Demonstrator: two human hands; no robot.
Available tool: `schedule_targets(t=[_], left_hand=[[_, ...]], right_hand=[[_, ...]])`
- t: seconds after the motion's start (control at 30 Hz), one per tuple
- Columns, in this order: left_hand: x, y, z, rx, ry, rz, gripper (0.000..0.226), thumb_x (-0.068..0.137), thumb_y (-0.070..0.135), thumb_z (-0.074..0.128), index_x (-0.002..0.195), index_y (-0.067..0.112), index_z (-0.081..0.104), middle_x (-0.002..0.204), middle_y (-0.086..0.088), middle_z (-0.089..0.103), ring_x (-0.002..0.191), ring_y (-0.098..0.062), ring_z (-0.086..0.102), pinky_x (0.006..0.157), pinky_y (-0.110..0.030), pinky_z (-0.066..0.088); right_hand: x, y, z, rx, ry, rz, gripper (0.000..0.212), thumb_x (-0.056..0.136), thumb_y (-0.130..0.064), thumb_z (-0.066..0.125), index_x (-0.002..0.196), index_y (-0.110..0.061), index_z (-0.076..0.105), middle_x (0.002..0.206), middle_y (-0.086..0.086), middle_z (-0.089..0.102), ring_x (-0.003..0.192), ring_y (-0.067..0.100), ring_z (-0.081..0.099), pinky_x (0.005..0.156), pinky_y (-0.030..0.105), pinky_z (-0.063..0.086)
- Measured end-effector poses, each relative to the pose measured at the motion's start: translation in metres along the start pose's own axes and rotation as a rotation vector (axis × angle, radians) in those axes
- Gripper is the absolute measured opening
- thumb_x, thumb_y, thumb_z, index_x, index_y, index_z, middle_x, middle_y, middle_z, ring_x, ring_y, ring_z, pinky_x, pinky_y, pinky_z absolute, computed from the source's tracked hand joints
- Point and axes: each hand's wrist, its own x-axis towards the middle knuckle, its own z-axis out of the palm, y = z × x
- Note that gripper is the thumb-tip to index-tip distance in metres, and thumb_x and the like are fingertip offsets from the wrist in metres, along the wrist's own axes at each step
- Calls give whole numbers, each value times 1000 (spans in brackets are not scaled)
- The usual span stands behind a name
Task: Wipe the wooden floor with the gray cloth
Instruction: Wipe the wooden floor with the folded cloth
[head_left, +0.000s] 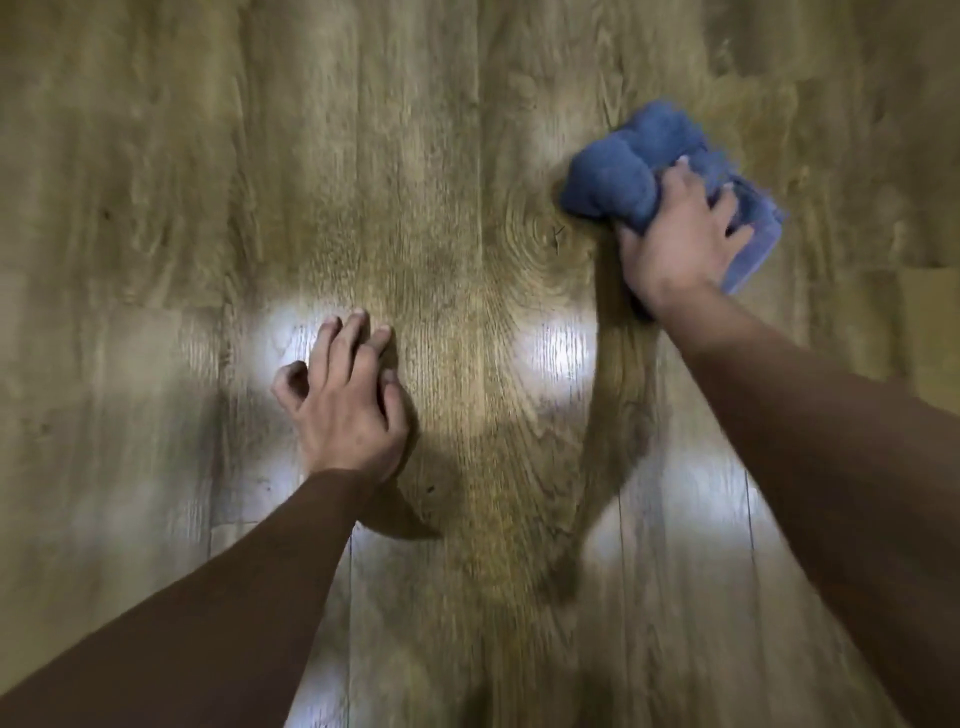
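Note:
A bunched blue-gray cloth lies on the wooden floor at the upper right. My right hand grips it from above, with my fingers curled into its folds and pressing it down on the boards. My left hand rests on the floor at centre left, fingers spread and fingertips touching the wood, holding nothing. Both forearms reach in from the bottom of the view. The picture is blurred by motion.
Brown wood-grain planks fill the whole view, with seams running away from me. Bright reflections of light sit near my left hand and at centre right.

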Motion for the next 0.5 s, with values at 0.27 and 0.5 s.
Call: schedule_targets(t=[0.27, 0.5], left_hand=[[2, -2, -2, 41, -70, 6, 70, 87, 48, 33, 152, 22, 39, 164, 4, 28, 154, -15, 17, 111, -51, 16], [2, 0, -3, 9, -34, -9, 67, 85, 30, 36, 152, 23, 40, 164, 6, 29, 154, -12, 17, 114, -54, 18]], right_hand=[[-192, -56, 36, -108, -184, -553, 90, 70, -45, 80, 149, -32, 41, 162, -8, 30, 148, 38, 24, 109, 61, 30], [-88, -18, 20, -251, -98, -765, 86, 72, -43, 79, 148, -26, 43, 158, 0, 37, 136, 40, 43, 102, 58, 39]])
